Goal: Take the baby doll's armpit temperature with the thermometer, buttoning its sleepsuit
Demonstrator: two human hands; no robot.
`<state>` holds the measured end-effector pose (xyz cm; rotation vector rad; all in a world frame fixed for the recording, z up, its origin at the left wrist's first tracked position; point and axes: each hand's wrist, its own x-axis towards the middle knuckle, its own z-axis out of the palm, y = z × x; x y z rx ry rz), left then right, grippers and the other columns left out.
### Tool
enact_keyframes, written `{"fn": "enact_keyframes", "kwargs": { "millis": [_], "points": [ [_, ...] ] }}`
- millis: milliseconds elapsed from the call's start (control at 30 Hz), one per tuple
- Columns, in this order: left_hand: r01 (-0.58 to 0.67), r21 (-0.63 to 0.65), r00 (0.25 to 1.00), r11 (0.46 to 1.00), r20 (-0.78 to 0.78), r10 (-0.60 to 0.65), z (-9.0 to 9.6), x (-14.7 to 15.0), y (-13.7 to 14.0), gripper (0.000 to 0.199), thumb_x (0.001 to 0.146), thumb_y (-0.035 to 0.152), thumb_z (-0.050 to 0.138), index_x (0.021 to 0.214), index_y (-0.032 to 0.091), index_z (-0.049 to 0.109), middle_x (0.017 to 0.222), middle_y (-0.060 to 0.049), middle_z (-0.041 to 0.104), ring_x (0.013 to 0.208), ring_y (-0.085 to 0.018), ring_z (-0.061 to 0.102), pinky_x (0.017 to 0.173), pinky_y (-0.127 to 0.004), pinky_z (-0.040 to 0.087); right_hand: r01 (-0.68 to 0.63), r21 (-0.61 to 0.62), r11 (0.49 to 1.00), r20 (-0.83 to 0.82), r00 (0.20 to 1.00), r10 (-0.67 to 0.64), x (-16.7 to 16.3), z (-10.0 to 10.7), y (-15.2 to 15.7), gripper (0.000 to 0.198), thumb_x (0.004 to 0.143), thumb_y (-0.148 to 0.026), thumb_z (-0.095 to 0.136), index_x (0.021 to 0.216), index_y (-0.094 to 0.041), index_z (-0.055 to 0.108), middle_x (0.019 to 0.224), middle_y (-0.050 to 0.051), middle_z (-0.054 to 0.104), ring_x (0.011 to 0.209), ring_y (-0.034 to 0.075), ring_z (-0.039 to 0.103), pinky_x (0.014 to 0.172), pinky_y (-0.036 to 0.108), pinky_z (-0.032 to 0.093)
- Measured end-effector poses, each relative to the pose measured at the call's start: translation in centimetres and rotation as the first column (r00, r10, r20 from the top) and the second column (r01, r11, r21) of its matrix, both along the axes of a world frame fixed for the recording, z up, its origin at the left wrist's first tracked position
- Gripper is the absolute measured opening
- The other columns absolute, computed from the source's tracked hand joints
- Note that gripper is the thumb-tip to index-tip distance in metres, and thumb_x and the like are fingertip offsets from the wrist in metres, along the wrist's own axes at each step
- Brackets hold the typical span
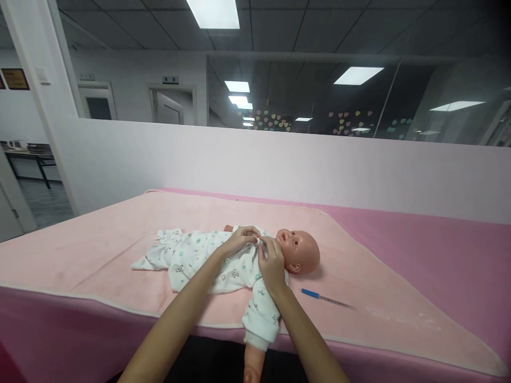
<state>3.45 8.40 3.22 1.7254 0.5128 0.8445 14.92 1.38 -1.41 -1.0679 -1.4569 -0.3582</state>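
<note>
A baby doll (305,252) lies on its back, head to the right, dressed in a white baby outfit (235,271) with small printed figures. My left hand (242,238) rests at the upper chest, its fingertips pinching the outfit's front edge below the chin. Close against it, my right hand (272,260) has thumb and fingers closed on the same edge. The small piece of cloth or fastening between the fingertips is mostly hidden. One sleeve (261,308) stretches toward me, and the doll's bare forearm (254,361) hangs over the table's front edge.
A slim tool with a blue handle (310,293) and thin shaft lies right of the doll. Beneath them spreads a peach blanket (120,234) with a pale border, over a pink cover (451,255). A low white partition (279,165) stands behind, topped by glass.
</note>
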Motion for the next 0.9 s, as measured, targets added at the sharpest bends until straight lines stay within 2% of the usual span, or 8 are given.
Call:
{"fn": "enact_keyframes", "kwargs": {
  "millis": [100, 200, 300, 467, 567, 667, 767, 900],
  "points": [
    [-0.063, 0.051, 0.998, 0.997, 0.009, 0.062, -0.1, -0.7, -0.9, 0.027, 0.067, 0.023, 0.059, 0.093, 0.013, 0.057, 0.077, -0.003, 0.061, 0.075, -0.013, 0.056, 0.07, -0.025, 0.042, 0.001, 0.01, 1.0, 0.019, 1.0, -0.001, 0.0, 0.2, -0.3, 0.021, 0.087, -0.019, 0.035, 0.093, -0.018, 0.055, 0.087, 0.007, 0.059, 0.085, 0.017, 0.054, 0.077, 0.033, 0.046],
    [-0.149, 0.297, 0.983, 0.943, -0.062, 0.175, -0.4, -2.1, -2.9, 0.034, 0.07, 0.027, 0.059, 0.102, 0.015, 0.057, 0.1, -0.007, 0.06, 0.094, -0.017, 0.054, 0.083, -0.028, 0.041, 0.021, 0.055, 0.998, 0.138, 0.99, -0.028, -0.5, 0.7, -0.6, 0.023, 0.086, -0.015, 0.035, 0.096, -0.017, 0.057, 0.092, 0.009, 0.06, 0.09, 0.018, 0.054, 0.081, 0.036, 0.044],
    [-0.225, 0.57, 0.932, 0.79, -0.11, 0.345, -1.0, -3.7, -4.7, 0.029, 0.076, 0.028, 0.054, 0.103, 0.019, 0.057, 0.108, -0.006, 0.058, 0.099, -0.018, 0.052, 0.089, -0.03, 0.039, -0.044, 0.024, 0.999, 0.335, 0.942, 0.034, -1.4, 1.3, -0.3, 0.022, 0.083, -0.012, 0.038, 0.088, -0.017, 0.059, 0.088, 0.008, 0.061, 0.088, 0.018, 0.053, 0.08, 0.035, 0.043],
    [-0.532, 0.657, 0.719, 0.534, 0.017, 0.695, -2.3, -4.9, -5.3, 0.02, 0.082, 0.025, 0.043, 0.091, 0.02, 0.06, 0.091, -0.003, 0.063, 0.086, -0.016, 0.056, 0.081, -0.03, 0.041, -0.001, -0.049, 0.999, 0.37, 0.929, 0.019, -2.1, 1.6, 0.4, 0.01, 0.079, -0.019, 0.047, 0.075, -0.017, 0.056, 0.085, 0.008, 0.058, 0.087, 0.02, 0.051, 0.078, 0.035, 0.041],
    [-0.517, 0.73, 0.679, 0.447, 0.032, 0.733, -2.4, -4.7, -5.4, 0.02, 0.083, 0.025, 0.041, 0.088, 0.02, 0.06, 0.088, -0.003, 0.064, 0.086, -0.017, 0.056, 0.082, -0.031, 0.039, 0.044, -0.064, 0.997, 0.29, 0.957, -0.023, -1.7, 1.3, 0.0, 0.007, 0.078, -0.022, 0.049, 0.079, -0.017, 0.054, 0.086, 0.008, 0.057, 0.087, 0.02, 0.049, 0.077, 0.035, 0.04],
    [-0.415, 0.808, 0.68, 0.417, -0.028, 0.732, -2.2, -4.4, -5.9, 0.019, 0.083, 0.027, 0.043, 0.091, 0.021, 0.059, 0.085, -0.003, 0.063, 0.083, -0.017, 0.055, 0.081, -0.031, 0.037, 0.025, -0.068, 0.997, 0.257, 0.966, -0.007, -1.3, 1.2, -0.5, 0.006, 0.078, -0.019, 0.047, 0.076, -0.018, 0.052, 0.08, 0.006, 0.056, 0.083, 0.02, 0.049, 0.075, 0.033, 0.04],
    [-0.314, 0.872, 0.667, 0.375, -0.078, 0.741, -2.3, -4.2, -6.2, 0.02, 0.082, 0.028, 0.044, 0.093, 0.02, 0.059, 0.088, -0.005, 0.061, 0.083, -0.018, 0.053, 0.078, -0.031, 0.037, -0.01, -0.048, 0.999, 0.289, 0.957, 0.023, -1.2, 1.1, -0.7, 0.011, 0.079, -0.016, 0.046, 0.074, -0.018, 0.055, 0.088, 0.007, 0.058, 0.089, 0.019, 0.049, 0.079, 0.034, 0.038],
    [-0.36, 0.87, 0.639, 0.337, -0.033, 0.769, -3.0, -4.1, -5.7, 0.023, 0.085, 0.023, 0.038, 0.095, 0.019, 0.059, 0.09, -0.006, 0.061, 0.085, -0.018, 0.053, 0.078, -0.031, 0.037, 0.059, -0.026, 0.998, 0.317, 0.947, -0.048, -1.3, 0.8, -0.4, 0.014, 0.081, -0.02, 0.046, 0.078, -0.019, 0.061, 0.102, 0.009, 0.058, 0.097, 0.022, 0.048, 0.084, 0.038, 0.037]
  ]
}}
